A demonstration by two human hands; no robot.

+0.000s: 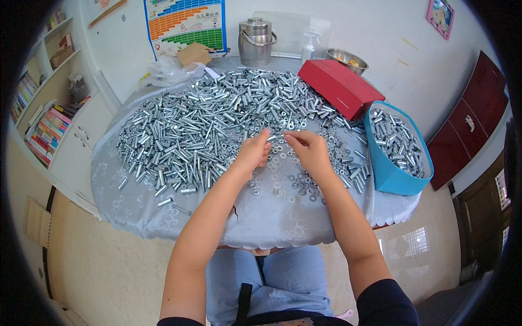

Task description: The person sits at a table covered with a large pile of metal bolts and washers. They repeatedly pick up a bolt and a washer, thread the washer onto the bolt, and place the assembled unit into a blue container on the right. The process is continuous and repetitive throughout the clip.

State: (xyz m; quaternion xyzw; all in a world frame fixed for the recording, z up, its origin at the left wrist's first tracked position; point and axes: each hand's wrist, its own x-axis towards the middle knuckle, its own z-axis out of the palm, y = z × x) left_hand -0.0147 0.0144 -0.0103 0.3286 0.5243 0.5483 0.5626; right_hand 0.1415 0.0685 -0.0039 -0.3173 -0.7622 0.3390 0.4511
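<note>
My left hand point(254, 151) is closed, thumb up, around a thin silvery metal bolt point(276, 136) that points toward my right hand. The fingertips of my right hand point(311, 152) are pinched together at the far end of that bolt. Whether they also hold a small nut or washer is too small to tell. Under and around both hands lie loose washers and nuts point(277, 163). A wide heap of metal sleeves and bolts point(185, 130) spreads over the table to the left and behind.
A blue fabric bin point(399, 186) full of metal sleeves stands at the right edge of the grey-clothed table point(261, 223). Behind it lies a red box point(342, 87). Along the back are a steel pail point(256, 43), a spray bottle point(308, 48), a metal bowl point(353, 64) and a plastic bag point(171, 71).
</note>
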